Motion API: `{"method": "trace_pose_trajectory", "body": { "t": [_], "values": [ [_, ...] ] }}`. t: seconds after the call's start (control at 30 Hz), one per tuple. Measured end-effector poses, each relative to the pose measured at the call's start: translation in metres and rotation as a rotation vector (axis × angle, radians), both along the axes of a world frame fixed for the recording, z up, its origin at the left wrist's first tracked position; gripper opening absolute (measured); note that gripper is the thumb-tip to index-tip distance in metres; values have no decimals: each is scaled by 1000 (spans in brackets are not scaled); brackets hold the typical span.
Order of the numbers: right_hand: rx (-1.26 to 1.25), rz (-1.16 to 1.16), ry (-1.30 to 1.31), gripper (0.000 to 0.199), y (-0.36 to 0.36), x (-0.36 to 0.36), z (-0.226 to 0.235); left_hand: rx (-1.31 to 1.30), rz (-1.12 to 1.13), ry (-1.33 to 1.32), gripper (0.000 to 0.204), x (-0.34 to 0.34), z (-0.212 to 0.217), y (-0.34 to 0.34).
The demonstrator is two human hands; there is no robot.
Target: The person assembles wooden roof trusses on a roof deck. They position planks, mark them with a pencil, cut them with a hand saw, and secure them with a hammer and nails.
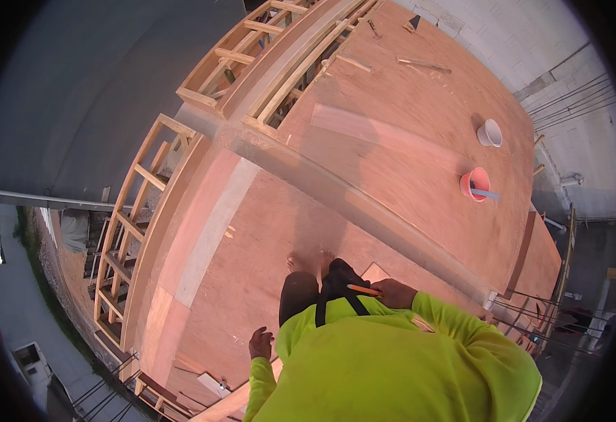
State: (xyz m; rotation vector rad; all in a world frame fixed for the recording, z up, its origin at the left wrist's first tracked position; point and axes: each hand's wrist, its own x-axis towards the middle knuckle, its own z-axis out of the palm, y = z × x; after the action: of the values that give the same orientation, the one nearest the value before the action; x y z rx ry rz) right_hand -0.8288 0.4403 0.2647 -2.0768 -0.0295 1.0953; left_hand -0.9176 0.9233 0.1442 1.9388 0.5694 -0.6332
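In front of my waist, my right hand (394,293) is closed on a thin orange pencil (362,289), which points left across my dark clothing. My left hand (261,343) hangs low beside my body with its fingers loosely bent and apart, holding nothing I can see. Below it lies the reddish plywood deck (252,243), where my bare feet (308,261) stand. A pale strip (216,225) runs along the deck to the left of my feet.
A long beam channel (364,200) crosses the deck ahead. Timber frames (129,228) line the left edge, with a drop beyond. Farther right stand a white bucket (490,133) and a red bucket (474,184) with a tool in it. A hammer (374,29) lies at the far end. Rebar (568,105) juts out right.
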Motion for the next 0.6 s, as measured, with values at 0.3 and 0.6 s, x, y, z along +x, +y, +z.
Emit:
{"method": "trace_pose_trajectory", "body": {
  "t": [0.3, 0.6],
  "values": [
    [-32, -519, -103, 27, -38, 85, 19, 111, -194, 341, 30, 206, -40, -4],
    [-37, -949, -37, 24, -97, 144, 18, 26, -477, 77, 22, 524, 28, -173]
  ]
}}
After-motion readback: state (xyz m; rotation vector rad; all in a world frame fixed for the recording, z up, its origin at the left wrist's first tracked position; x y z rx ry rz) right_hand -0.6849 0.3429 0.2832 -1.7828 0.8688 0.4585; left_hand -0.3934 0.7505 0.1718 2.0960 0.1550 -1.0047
